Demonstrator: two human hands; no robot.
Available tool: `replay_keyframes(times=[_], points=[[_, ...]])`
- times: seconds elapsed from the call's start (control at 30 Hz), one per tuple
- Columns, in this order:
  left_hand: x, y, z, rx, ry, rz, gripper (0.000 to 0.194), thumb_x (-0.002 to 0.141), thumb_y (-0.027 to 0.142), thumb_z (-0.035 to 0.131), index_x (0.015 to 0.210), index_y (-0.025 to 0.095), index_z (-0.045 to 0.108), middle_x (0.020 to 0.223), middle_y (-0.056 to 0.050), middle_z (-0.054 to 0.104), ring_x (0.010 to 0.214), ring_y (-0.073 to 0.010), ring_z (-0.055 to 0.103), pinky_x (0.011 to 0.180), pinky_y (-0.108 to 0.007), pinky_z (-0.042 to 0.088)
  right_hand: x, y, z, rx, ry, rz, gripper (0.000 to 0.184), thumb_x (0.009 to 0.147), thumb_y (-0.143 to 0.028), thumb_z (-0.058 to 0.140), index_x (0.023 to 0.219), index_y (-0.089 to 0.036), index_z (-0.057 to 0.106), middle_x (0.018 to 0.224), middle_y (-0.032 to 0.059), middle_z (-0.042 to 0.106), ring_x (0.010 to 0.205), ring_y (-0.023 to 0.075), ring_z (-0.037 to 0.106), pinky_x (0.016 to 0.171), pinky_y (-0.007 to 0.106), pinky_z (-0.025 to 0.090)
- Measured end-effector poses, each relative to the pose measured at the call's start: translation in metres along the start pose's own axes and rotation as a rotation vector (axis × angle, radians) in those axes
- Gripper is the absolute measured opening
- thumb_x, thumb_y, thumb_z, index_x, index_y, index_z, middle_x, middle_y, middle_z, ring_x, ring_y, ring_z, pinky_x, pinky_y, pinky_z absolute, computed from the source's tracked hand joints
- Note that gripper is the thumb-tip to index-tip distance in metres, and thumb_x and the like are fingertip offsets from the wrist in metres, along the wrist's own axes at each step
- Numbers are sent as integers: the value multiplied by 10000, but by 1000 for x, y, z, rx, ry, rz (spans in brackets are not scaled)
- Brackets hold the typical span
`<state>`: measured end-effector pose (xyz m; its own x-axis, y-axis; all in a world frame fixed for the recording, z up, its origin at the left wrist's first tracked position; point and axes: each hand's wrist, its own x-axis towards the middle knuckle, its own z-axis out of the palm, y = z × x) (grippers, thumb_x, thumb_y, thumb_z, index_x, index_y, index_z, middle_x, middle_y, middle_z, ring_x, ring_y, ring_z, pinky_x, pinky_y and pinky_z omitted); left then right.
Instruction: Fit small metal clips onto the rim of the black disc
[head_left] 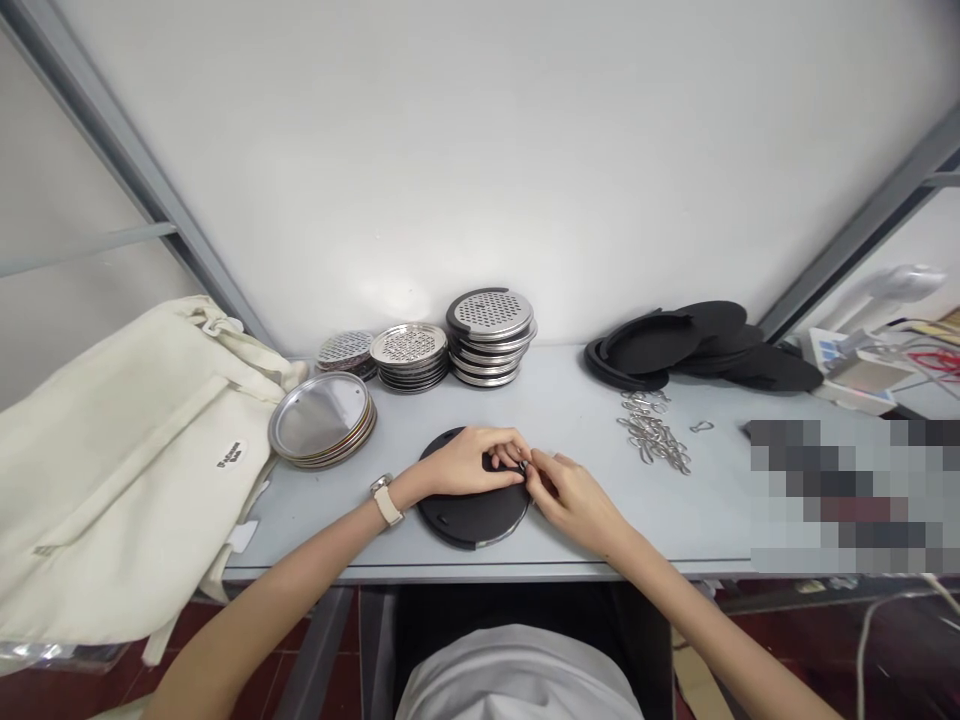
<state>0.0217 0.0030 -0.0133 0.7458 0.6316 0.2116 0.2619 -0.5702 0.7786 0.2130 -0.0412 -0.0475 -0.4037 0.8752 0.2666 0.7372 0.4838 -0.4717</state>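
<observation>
A black round disc (469,515) with a silvery strip at its lower right edge lies flat on the table before me. My left hand (480,462) rests across its upper part, fingers curled and thumb pressed at the right edge. At that same edge my right hand (574,498) is closed in a pinch, its fingertips meeting those of the left. Between the fingertips shows a bit of a small metal clip (524,466), mostly hidden. Loose metal clips (654,435) lie in a pile to the right, with a single clip (701,427) beside them.
Stacks of perforated metal discs (409,345) and black-edged grater discs (491,312) stand along the wall. Plain metal plates (319,415) are stacked at the left, beside a cream bag (150,470). Black rings and discs (675,340) are heaped at the back right of the table (570,400).
</observation>
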Motion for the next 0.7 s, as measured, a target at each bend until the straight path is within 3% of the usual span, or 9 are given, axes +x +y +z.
replay_keyframes(times=[0.37,0.7], points=[[0,6,4,108,31,2,266,743,85,594,995,170,594,896,-17,650,784,-113,580,761,-230,466,0,4,1,-52,-21,-10,263,946,-225,318,761,-198,503,633,19,564,613,168,518,584,269,327],[-1,8,3,105,63,-2,269,726,122,617,974,174,527,949,-26,560,790,-119,547,756,-251,460,3,0,6,-96,5,22,251,955,-218,316,824,-195,529,663,17,598,612,170,528,586,268,318]])
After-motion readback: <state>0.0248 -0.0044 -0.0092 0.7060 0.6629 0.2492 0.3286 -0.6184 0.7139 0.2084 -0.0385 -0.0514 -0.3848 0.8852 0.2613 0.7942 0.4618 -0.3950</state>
